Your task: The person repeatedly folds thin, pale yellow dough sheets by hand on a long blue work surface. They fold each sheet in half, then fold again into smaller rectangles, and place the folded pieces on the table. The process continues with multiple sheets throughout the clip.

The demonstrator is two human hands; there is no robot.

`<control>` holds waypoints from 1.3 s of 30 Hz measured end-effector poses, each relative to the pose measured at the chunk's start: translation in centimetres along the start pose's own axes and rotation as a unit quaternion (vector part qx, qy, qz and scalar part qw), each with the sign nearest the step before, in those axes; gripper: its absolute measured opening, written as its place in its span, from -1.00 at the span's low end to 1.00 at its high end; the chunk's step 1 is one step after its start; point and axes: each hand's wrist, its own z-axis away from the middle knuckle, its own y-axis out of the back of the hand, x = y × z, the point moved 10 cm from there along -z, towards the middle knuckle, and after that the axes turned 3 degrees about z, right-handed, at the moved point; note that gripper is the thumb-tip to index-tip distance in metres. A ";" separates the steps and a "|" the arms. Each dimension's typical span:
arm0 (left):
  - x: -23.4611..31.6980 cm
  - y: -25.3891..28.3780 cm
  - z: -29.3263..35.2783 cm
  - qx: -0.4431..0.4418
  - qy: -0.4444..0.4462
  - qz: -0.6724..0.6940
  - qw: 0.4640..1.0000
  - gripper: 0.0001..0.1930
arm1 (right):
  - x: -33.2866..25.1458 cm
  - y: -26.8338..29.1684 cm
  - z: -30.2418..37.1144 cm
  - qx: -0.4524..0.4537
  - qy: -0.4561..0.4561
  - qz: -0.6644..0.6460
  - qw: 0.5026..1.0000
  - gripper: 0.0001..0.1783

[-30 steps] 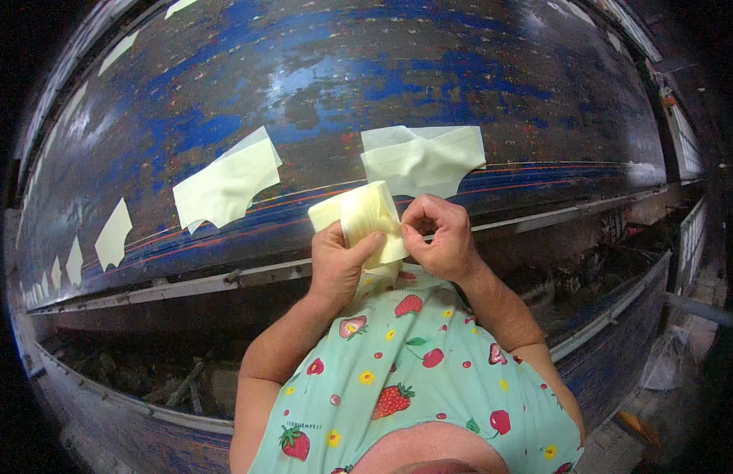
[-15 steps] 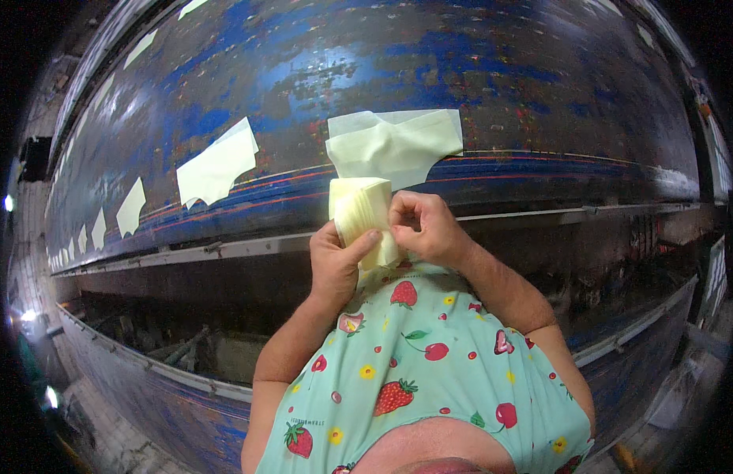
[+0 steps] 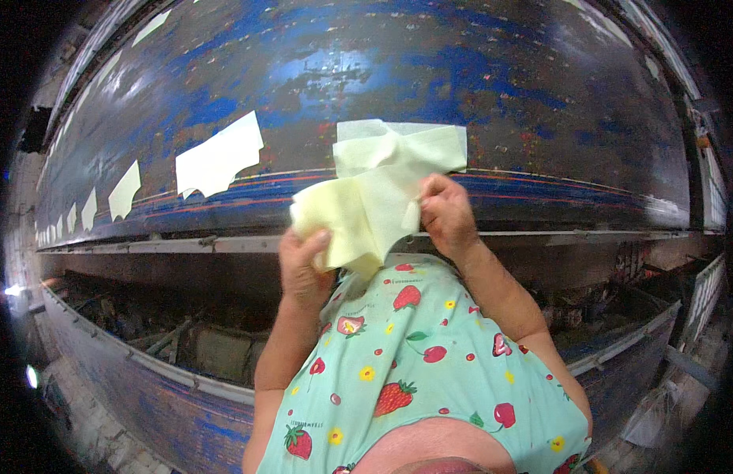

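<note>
My left hand [image 3: 303,265] is closed around a folded stack of pale yellow fabric pieces [image 3: 328,217], thumb on top, above the near edge of the long table. To its right, my right hand [image 3: 447,212] pinches the edge of a single thin fabric piece [image 3: 392,207], which spreads out from the stack between both hands. Just beyond, overlapping pale fabric pieces [image 3: 437,147] lie flat on the table; the held piece partly covers them. Slight motion blur softens the right fingertips and the stack.
The long table [image 3: 532,103] has a worn blue and dark surface. On the left lie a white cut piece [image 3: 218,158], a smaller one [image 3: 125,191] and several more in a row. A metal rail [image 3: 532,239] edges the table, with a dark trough [image 3: 224,304] below.
The stack has tilted and moved left with my left hand. My right hand has moved right and slightly up, drawing one fabric piece away from the stack.
</note>
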 end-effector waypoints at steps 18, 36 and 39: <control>18.9 15.2 2.0 0.056 -0.318 -0.026 0.946 -0.65 | -11.6 -5.9 -6.1 0.070 0.297 0.514 0.801 -0.77; 0.6 -8.4 -4.9 -0.201 0.126 0.014 0.971 -0.70 | -11.3 -9.5 3.9 0.060 0.284 0.457 0.840 -0.77; -1.9 -10.7 -4.1 -0.209 0.145 -0.020 0.967 -0.70 | -13.0 -9.2 6.0 0.110 0.279 0.511 0.805 -0.78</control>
